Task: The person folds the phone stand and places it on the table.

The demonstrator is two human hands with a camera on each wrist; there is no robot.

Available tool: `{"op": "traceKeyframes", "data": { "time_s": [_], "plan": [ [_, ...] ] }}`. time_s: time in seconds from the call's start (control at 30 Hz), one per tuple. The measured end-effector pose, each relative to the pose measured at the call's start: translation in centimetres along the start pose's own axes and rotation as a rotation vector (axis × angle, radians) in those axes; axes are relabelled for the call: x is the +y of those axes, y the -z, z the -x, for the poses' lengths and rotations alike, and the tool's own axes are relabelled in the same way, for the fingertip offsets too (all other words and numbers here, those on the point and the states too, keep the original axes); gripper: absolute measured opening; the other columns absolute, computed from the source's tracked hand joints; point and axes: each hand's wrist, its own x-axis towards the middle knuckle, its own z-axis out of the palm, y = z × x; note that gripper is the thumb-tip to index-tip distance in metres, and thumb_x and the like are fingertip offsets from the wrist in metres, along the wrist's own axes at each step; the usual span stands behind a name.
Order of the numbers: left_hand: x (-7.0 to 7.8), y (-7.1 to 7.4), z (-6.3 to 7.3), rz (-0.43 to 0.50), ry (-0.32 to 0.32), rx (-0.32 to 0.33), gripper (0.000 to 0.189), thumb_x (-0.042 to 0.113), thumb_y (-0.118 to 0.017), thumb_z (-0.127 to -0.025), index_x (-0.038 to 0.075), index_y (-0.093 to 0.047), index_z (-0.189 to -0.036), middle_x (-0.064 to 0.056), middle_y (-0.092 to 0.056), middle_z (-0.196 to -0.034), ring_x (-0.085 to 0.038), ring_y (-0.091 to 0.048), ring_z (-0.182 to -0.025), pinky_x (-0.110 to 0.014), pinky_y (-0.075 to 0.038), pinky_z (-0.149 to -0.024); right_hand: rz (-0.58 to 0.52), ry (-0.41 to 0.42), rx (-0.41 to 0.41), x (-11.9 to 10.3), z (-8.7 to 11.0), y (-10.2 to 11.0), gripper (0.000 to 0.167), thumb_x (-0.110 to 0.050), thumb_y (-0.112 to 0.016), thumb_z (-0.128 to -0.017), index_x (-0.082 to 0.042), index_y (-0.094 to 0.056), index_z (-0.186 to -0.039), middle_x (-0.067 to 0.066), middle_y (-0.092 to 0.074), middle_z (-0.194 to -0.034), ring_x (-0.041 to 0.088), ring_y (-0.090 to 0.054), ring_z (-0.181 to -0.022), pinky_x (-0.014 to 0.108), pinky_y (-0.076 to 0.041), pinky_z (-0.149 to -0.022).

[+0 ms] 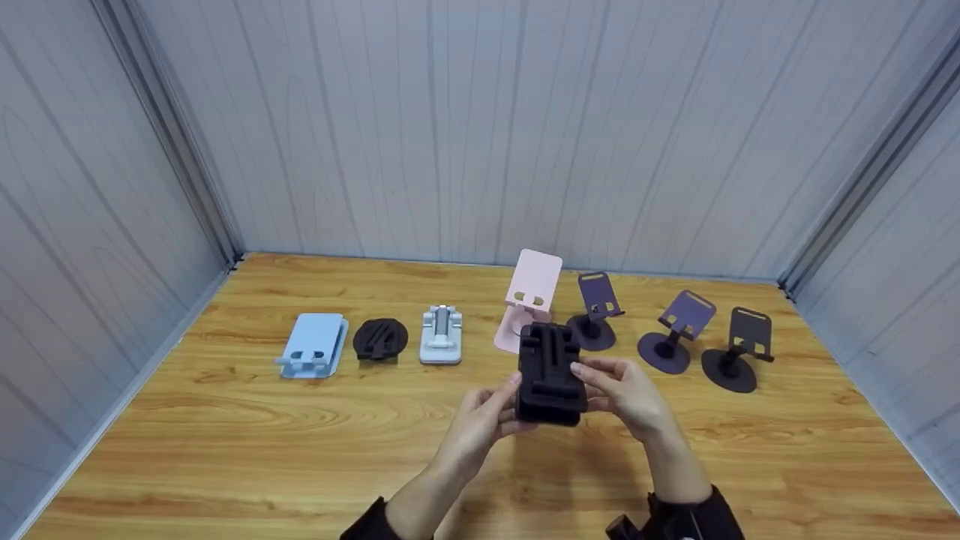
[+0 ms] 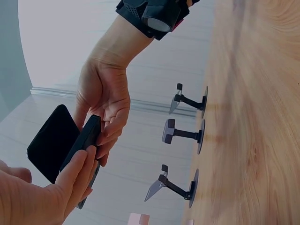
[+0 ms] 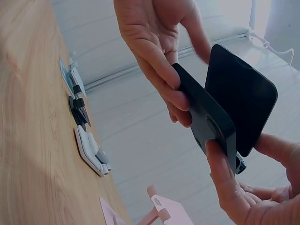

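A black foldable phone stand (image 1: 551, 371) is held up off the table between both hands. My left hand (image 1: 476, 427) grips its left side, thumb along the edge and fingers beneath. On the other side my right hand (image 1: 630, 394) holds it, thumb on the near face. From the wrists, the stand's plate (image 3: 241, 98) and its thick base (image 3: 206, 112) spread apart at an angle, partly unfolded. In the left wrist view the left fingers (image 2: 77, 171) lie along the base, opposite the right hand (image 2: 105, 93).
Left on the wooden table (image 1: 300, 450) are a light blue stand (image 1: 315, 337), a round black folded stand (image 1: 381, 339) and a white stand (image 1: 441, 335). Behind the hands stands a pink one (image 1: 534, 279). Rightward are purple stands (image 1: 596, 296) (image 1: 686, 313) and a black stand (image 1: 750, 330).
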Motion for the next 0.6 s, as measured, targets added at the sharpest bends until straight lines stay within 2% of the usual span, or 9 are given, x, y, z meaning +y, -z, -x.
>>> {"op": "traceKeyframes", "data": {
  "time_s": [0.23, 0.43, 0.6],
  "plan": [
    [-0.29, -0.03, -0.25, -0.018, -0.016, -0.01, 0.047, 0.018, -0.048, -0.102, -0.022, -0.048, -0.127, -0.021, -0.069, -0.113, -0.013, -0.07, -0.088, -0.029, -0.061, -0.083, 0.005, 0.012, 0.014, 0.11, 0.0, 0.0, 0.053, -0.013, -0.054, -0.1, 0.024, -0.038, -0.134, -0.001, -0.072, -0.093, 0.008, -0.071, -0.079, 0.023, -0.06, -0.069],
    [-0.46, 0.0, -0.29, -0.021, -0.024, -0.017, 0.045, 0.013, -0.046, -0.103, -0.024, -0.045, -0.128, -0.029, -0.065, -0.118, -0.017, -0.07, -0.093, -0.033, -0.061, -0.086, 0.032, 0.04, 0.03, 0.25, 0.02, -0.18, 0.051, -0.011, -0.054, -0.099, 0.024, -0.039, -0.133, -0.001, -0.073, -0.093, 0.007, -0.07, -0.076, 0.022, -0.06, -0.066],
    [-0.47, 0.03, -0.11, -0.013, -0.035, -0.005, 0.04, 0.005, -0.045, -0.102, -0.025, -0.044, -0.129, -0.035, -0.062, -0.12, -0.019, -0.07, -0.095, -0.033, -0.061, -0.085, 0.04, 0.043, 0.059, 0.4, -0.06, -0.4, 0.041, -0.007, -0.055, -0.097, 0.021, -0.046, -0.126, -0.005, -0.072, -0.085, 0.004, -0.067, -0.069, 0.02, -0.058, -0.062]
  ]
}}
